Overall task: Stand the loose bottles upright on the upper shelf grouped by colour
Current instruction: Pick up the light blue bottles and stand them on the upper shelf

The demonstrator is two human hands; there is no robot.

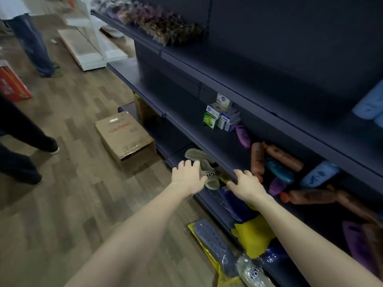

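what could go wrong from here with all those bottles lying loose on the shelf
The bottles lie packed together: pulling one out from among the brown bottles, teal bottle and small purple bottle may roll others off the shelf edge near the right hand. The larger purple bottle lies right beside the stacked soap boxes; a bump there could topple them.

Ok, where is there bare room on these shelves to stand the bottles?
The upper shelf is bare between the dark packets on the left and the blue packs on the right. The shelf below is free only left of the soap boxes; right of them the lying bottles crowd it.
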